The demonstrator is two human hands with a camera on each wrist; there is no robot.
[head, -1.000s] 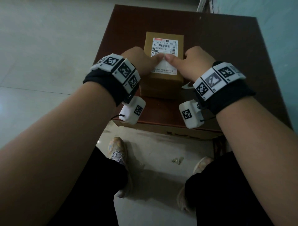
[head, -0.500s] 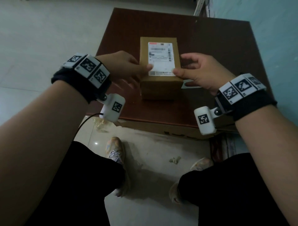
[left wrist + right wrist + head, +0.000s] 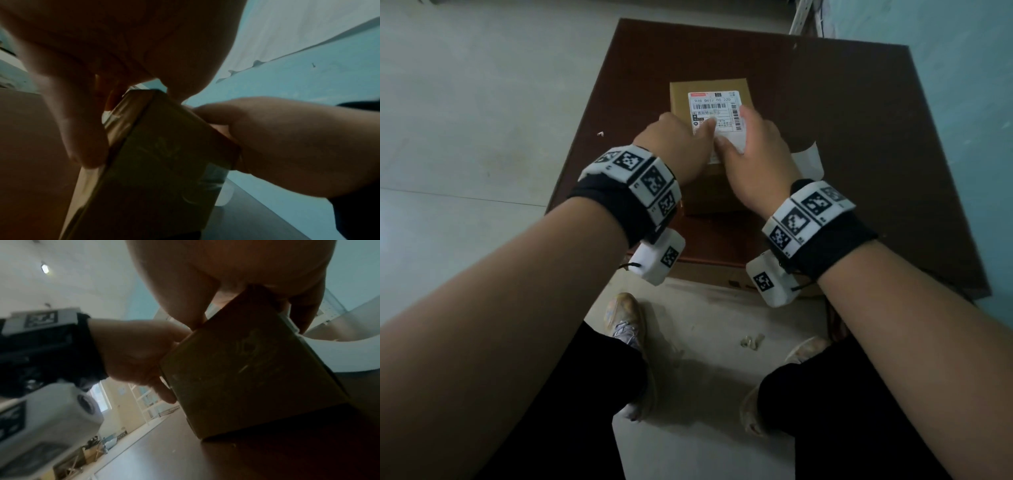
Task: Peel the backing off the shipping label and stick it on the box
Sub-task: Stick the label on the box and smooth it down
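Note:
A small brown cardboard box (image 3: pixel 709 88) stands on the dark brown table (image 3: pixel 842 137). The white shipping label (image 3: pixel 714 104) lies flat on its top. My left hand (image 3: pixel 674 144) rests over the box's left edge, thumb pressing the label's middle, fingers (image 3: pixel 82 146) straight down the left side. Over the right edge lies my right hand (image 3: pixel 760 150), its thumb on the label beside the left thumb and its fingers against the right side. The near half of the label is hidden under both hands. In the wrist views the box (image 3: pixel 154 170) (image 3: pixel 257 378) sits between both hands.
A curled white backing sheet (image 3: pixel 808 161) lies on the table just right of the box, also in the right wrist view as a white strip (image 3: pixel 339 356). The table's near edge is at my wrists. A teal wall runs along the right. Pale floor lies left.
Both hands have moved from the box's near corners onto its top. The thumbs now meet on the middle of the label. The box has stayed in place.

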